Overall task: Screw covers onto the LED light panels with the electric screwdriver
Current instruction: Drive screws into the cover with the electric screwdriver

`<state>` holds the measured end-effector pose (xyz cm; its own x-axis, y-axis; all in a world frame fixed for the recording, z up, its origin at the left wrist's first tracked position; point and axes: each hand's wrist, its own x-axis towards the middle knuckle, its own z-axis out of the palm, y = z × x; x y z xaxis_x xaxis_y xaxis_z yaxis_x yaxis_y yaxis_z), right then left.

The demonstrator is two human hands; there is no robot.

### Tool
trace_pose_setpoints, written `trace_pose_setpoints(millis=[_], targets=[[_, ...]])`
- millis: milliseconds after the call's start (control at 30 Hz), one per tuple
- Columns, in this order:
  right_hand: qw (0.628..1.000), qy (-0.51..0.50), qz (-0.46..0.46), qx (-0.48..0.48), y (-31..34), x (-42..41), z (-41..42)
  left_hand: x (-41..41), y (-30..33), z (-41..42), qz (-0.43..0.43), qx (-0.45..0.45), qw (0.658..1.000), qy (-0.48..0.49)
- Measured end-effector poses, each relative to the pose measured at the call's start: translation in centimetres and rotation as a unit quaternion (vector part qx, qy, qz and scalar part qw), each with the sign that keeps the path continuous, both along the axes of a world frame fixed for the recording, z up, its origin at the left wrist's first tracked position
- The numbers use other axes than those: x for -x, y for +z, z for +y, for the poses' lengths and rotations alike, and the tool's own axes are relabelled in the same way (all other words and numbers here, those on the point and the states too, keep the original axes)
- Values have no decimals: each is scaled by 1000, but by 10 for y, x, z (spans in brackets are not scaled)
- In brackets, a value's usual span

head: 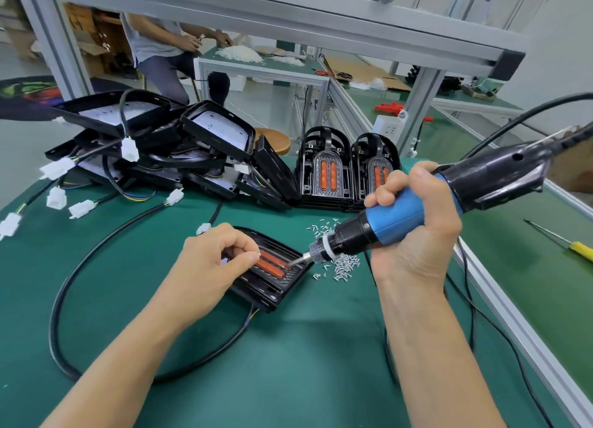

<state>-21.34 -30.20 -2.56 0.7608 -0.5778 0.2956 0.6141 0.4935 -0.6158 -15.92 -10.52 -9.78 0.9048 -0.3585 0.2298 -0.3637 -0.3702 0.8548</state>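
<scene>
A black LED light panel [278, 285] with two orange strips lies on the green mat in front of me, a cover on top of it. My left hand [213, 260] rests over its left part and pinches a small screw between thumb and forefinger. My right hand [414, 232] grips the blue and black electric screwdriver [394, 222], tilted down to the left. Its bit tip [290, 262] hovers over the right end of the orange strips. A heap of small silver screws [341, 264] lies just right of the panel.
A pile of black panel housings [167, 145] with cables and white connectors sits at the back left. Two stacks of covers [346, 174] stand behind the screws. A yellow-handled screwdriver [574, 246] lies at the right. A person sits at the far bench.
</scene>
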Motion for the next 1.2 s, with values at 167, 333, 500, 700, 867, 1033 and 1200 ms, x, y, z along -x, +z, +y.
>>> trace_pose_setpoints(millis=[167, 333, 500, 700, 867, 1033, 1200], targets=[[998, 39, 36, 37, -8, -6, 17, 4, -3, 14, -39, -60, 997, -3], [994, 42, 58, 85, -15, -10, 31, 9, -9, 11, -84, -76, 993, -12], [992, 34, 66, 99, -16, -12, 34, 8, -18, 9, -100, -76, 992, -8], [990, 6, 57, 126, -14, -14, 34, 12, -26, 4, -133, -81, 988, 23], [984, 7, 69, 164, -14, -16, 36, 6, -16, 5, -186, -178, 966, -17], [988, 0, 81, 134, -13, -16, 36, -6, -2, 2, -171, -288, 941, -53], [995, -23, 77, 62, -4, -13, 16, -11, 5, -13, -196, -323, 923, -70]])
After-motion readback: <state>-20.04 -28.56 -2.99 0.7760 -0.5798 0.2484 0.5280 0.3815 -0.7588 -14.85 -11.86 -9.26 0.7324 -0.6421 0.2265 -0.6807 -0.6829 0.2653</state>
